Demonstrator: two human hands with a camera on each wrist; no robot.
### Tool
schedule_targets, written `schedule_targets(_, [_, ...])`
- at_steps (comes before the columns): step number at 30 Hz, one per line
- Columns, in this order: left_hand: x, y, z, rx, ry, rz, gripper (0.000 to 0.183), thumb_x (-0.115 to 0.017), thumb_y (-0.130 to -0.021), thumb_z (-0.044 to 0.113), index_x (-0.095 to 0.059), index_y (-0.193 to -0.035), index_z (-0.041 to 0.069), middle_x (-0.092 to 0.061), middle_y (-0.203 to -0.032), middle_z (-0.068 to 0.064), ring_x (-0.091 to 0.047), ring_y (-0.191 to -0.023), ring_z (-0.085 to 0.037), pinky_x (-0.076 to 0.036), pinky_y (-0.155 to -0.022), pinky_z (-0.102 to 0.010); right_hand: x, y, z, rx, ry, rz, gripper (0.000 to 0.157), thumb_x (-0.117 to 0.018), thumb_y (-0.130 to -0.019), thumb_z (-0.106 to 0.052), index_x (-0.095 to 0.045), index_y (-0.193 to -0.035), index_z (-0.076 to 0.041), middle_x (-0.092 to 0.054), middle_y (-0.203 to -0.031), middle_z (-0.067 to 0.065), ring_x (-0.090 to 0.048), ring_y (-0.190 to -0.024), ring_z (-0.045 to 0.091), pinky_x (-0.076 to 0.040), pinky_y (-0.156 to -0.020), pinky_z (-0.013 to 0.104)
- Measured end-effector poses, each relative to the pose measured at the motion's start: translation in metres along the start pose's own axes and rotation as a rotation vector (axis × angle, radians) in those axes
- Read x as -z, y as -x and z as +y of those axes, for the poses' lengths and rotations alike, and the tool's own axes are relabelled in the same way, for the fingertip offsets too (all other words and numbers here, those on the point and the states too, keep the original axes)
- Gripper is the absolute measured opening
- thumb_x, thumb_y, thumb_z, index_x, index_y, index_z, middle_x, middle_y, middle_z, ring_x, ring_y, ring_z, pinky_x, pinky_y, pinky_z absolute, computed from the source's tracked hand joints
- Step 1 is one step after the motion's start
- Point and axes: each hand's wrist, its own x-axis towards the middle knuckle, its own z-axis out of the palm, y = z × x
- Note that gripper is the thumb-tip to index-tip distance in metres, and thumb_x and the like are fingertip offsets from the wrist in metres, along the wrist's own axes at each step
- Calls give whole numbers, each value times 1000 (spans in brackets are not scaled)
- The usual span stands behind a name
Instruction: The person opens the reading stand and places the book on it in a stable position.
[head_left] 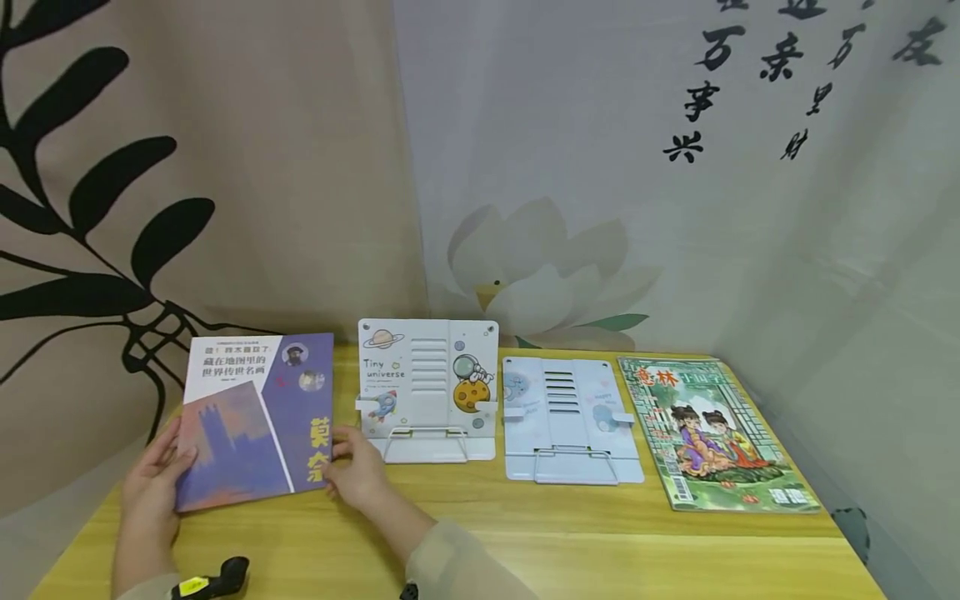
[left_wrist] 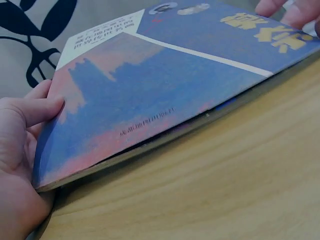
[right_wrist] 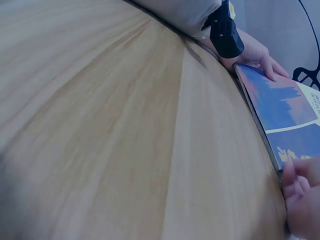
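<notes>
A purple and blue softcover book with a sunset-like painting and yellow lettering is at the table's left, its near edge slightly raised in the left wrist view. My left hand grips its left edge, thumb on the cover and other fingers behind. At the lower right edge, my right hand pinches the book between thumb and curled fingers; part of this hold is hidden. Just right of that hand stands a white "Tiny universe" bookstand with planet and astronaut drawings.
A second, pale bookstand with a wire ledge sits further right. Beyond it lies a green illustrated magazine. The wooden table backs onto a printed curtain with dark leaves and characters.
</notes>
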Motion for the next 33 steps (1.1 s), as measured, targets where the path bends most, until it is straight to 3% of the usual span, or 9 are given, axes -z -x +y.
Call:
schedule_targets(4, [1,5,2,-2,1,14,58,-67,-87,0,-54,-138,25,-66,-101,20,-61,-88,4,-50,-67,-14,1,4,0,43,19,-14,59,-67,-76,17,-56,-126,-13,-60,-81,-2,-53,-51,11,-49,-46,23])
schedule_targets(8, [-3,9,3,-41,79,23,55,-63,-87,-7,-58,-134,20,-68,-103,15,-62,-89,1,-51,-67,-15,5,6,4,115,55,-29,66,-68,-76,16,-54,-131,-16,-61,-80,-4,-48,-52,5,-45,-47,18])
schedule_targets(13, [-12,11,5,-98,165,-36,53,-58,-88,-13,-59,-133,14,-68,-109,7,-64,-92,-4,-53,-69,-19,13,4,7,199,98,-40,76,-69,-73,17,-50,-138,-20,-61,-78,-6,-42,-50,2,-39,-46,15])
schedule_targets(21, [-18,17,15,-133,223,-141,52,-50,-91,-16,-59,-133,13,-67,-115,6,-63,-94,-6,-53,-70,-20,29,7,-3,281,122,-158,88,-73,-71,14,-39,-146,-16,-62,-80,-7,-45,-53,2,-42,-48,16])
schedule_targets(27, [-29,21,23,-151,281,-236,52,-46,-92,-16,-57,-135,11,-65,-120,2,-64,-95,-10,-54,-73,-22,41,10,-20,340,118,-174,78,-72,-79,7,-41,-143,-23,-64,-88,-5,-49,-59,2,-46,-50,18])
schedule_targets(33, [-46,23,29,-224,264,-313,54,-42,-93,-18,-52,-138,8,-64,-121,-2,-64,-97,-12,-54,-74,-23,53,11,-33,409,91,-151,65,-70,-83,2,-46,-139,-22,-67,-97,-1,-50,-60,2,-45,-52,18])
